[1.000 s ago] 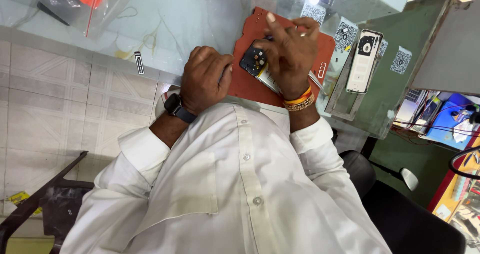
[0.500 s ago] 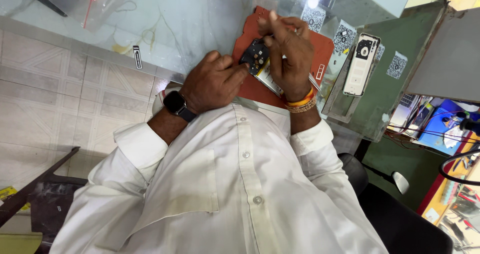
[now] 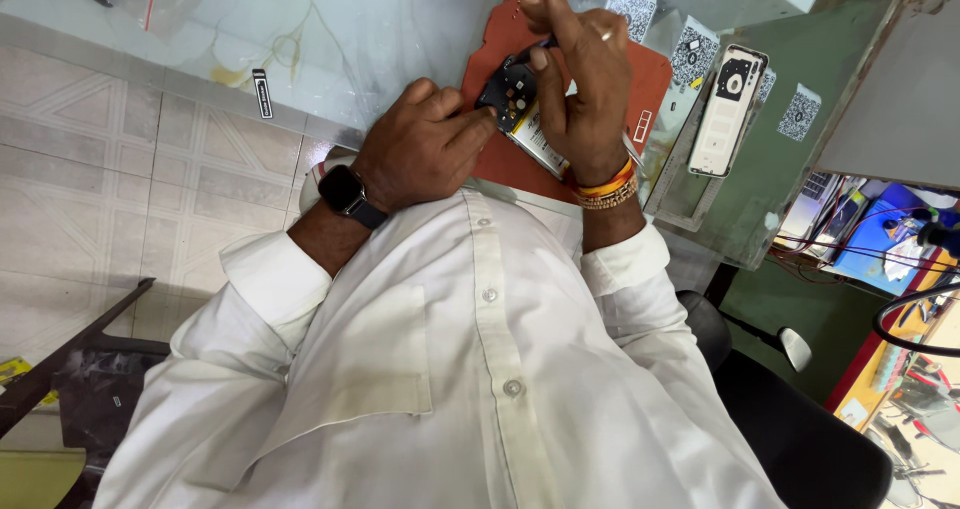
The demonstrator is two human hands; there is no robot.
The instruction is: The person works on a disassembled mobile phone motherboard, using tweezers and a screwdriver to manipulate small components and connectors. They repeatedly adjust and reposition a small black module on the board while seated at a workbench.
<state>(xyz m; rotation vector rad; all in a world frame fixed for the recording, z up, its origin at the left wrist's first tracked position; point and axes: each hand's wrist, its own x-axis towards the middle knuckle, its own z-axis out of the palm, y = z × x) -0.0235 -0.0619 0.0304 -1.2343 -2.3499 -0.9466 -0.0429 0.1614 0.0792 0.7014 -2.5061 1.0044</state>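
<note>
From the head camera: your left hand (image 3: pixel 425 149) lies curled, fingertips pinning the opened black smartphone with exposed battery (image 3: pixel 520 119) flat against the rust-red rubber mat (image 3: pixel 650 84) so it cannot slide; your right hand (image 3: pixel 580 79), just beyond, pinches a thin metal tool (image 3: pixel 548 44) over the phone's top; the white phone back cover (image 3: pixel 728 109) rests farther right on the worktop (image 3: pixel 350 29).

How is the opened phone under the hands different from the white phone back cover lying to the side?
The opened phone shows dark inner parts and a pale battery; the white back cover shows a plain shell with a dark camera cutout. The phone lies on the red-brown mat, touched by the left hand and right hand; the cover lies off the mat, untouched. Both lie flat on the glass-topped desk.
</note>
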